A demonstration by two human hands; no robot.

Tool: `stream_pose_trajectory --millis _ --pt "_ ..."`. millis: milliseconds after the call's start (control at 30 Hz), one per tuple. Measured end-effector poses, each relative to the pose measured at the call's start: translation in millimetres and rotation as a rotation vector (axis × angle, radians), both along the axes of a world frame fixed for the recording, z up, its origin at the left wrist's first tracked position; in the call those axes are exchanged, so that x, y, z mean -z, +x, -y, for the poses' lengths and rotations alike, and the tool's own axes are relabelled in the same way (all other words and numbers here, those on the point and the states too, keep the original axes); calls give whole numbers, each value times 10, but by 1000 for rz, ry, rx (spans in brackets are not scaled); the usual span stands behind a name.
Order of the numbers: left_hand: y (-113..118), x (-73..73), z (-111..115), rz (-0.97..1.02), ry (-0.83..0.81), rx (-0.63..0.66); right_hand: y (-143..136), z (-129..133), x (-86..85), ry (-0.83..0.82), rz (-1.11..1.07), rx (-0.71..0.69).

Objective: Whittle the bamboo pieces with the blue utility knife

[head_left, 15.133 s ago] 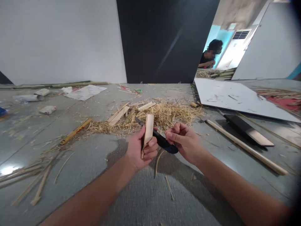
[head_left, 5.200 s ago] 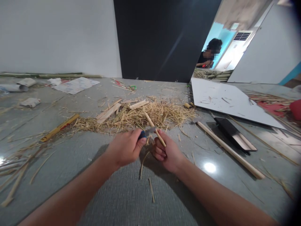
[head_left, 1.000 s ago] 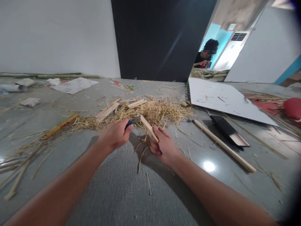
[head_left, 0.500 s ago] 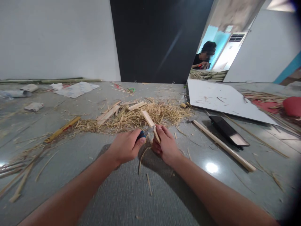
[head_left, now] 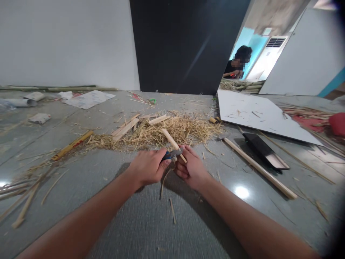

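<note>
My left hand [head_left: 149, 166] is wrapped round the blue handle of a utility knife [head_left: 171, 154]. The knife's blade points right and lies against a pale bamboo strip [head_left: 170, 139]. My right hand [head_left: 191, 167] grips the lower end of that strip, its thumb near the blade. The strip tilts up and to the left, its far end over a heap of shavings [head_left: 185, 128]. Several flat wooden pieces [head_left: 126, 128] lie on the heap's left part.
To the right lie a long-handled tool [head_left: 258, 168] and a black case [head_left: 265, 151]. A white board [head_left: 264, 115] rests behind them. At left is a yellow bamboo piece [head_left: 72, 145]. A person [head_left: 238, 64] sits beyond the black panel [head_left: 185, 46].
The knife blade has shifted slightly right across the strip, and the strip has turned so it looks narrower. The whole view has moved a little; both grips are unchanged.
</note>
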State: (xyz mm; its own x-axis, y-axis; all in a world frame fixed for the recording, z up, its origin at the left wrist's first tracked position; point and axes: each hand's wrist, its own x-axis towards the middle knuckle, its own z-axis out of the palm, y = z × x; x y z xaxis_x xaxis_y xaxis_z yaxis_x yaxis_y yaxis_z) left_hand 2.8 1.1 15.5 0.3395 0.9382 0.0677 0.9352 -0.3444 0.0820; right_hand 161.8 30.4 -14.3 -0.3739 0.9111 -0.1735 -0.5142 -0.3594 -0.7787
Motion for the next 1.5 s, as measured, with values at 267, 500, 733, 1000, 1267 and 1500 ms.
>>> stream_pose_trajectory --millis 267,500,733,1000,1267,1500 --pt "-550 31 -309 106 129 -307 35 111 -66 0 0 -76" --pt "-870 -3 -328 128 292 -513 14 103 -42 -12 -84 -125" --pt "-247 0 -41 185 162 -52 8 24 11 -27 -127 -139" --pt "45 -19 133 78 -1 129 15 18 -4 -106 -49 -112" --pt "27 -64 139 -18 17 48 2 25 -6 -149 -6 -66" --pt "36 -47 92 -29 48 23 -1 -19 -4 -174 -13 -43"
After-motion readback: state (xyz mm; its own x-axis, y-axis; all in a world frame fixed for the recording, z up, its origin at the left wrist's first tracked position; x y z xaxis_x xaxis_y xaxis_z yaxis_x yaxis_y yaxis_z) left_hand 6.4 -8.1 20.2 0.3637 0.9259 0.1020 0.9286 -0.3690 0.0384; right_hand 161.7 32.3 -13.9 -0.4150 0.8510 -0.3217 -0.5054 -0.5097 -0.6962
